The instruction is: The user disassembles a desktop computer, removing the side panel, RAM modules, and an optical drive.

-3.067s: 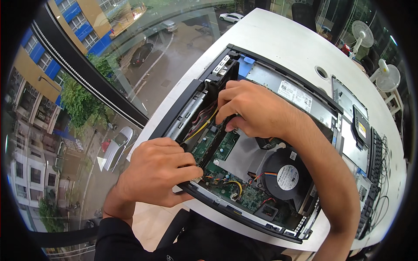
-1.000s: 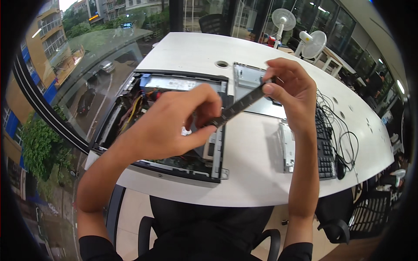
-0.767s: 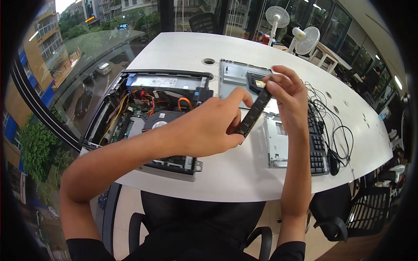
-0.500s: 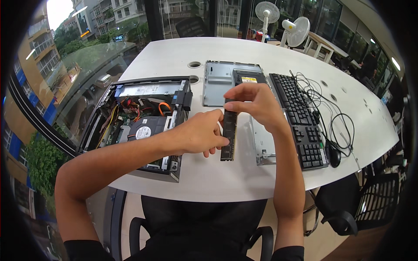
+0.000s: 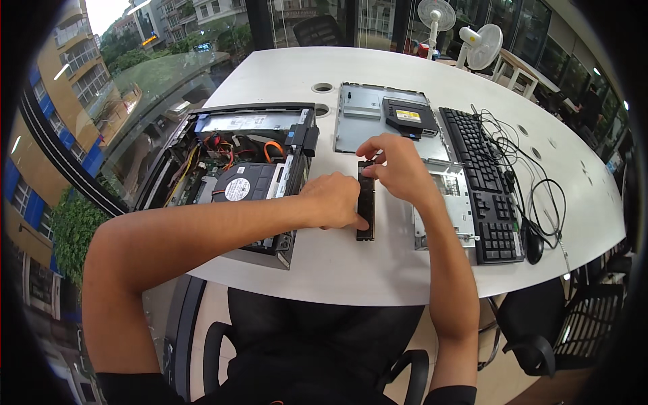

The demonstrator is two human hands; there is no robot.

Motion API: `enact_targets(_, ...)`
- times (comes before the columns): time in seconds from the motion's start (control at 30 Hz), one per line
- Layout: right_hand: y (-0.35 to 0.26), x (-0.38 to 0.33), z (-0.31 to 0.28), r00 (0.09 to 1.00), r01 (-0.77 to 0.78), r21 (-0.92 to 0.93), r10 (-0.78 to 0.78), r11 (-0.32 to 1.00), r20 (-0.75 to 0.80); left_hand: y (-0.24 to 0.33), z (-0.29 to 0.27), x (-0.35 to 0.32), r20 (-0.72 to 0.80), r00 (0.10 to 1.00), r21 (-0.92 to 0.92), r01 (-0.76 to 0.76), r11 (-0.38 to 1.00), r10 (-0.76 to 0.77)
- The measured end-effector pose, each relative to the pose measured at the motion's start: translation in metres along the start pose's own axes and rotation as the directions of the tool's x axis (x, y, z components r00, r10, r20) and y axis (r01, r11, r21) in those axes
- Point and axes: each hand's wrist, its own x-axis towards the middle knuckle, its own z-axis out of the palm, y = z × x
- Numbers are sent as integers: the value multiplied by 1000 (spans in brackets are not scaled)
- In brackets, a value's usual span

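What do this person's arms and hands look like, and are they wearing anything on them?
The left hand and right hand show no gloves. Both forearms are bare, with no watch or bracelet visible. Short black sleeves cover the upper arms, showing no markings.

Place: office — white desk [image 5: 324, 270] has cable grommets [image 5: 323, 88] | mesh-backed chair [image 5: 597, 314] stands beside it | computer keyboard [image 5: 482, 172] lies on top — glass partitions [image 5: 505, 30] rise behind
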Motion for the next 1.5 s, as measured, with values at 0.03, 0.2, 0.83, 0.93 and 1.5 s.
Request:
enact_targets(0.03, 1, 1, 4, 1000, 3, -2, -3, 1000, -1, -2, 3, 3, -30, 999, 118, -16, 993, 20)
enact_targets(0.2, 11, -3, 12, 997, -65, -269, 75, 961, 28, 0, 7, 8, -41, 996, 202, -75, 977, 85)
enact_targets(0.83, 10, -7, 10, 983, 2, -360, 64, 933, 172, -49, -19, -64, -521, 543, 240, -647, 723, 659)
enact_targets(0.93, 3, -8, 9, 982, 14, -338, 51, 941, 182, -82, -30, -96, -636, 505, 222, -604, 766, 583)
enact_targets(1.5, -4, -9, 9, 979, -5, -227, 51, 974, 199, -224, 21, -183, -879, 445, -303, -247, 920, -170)
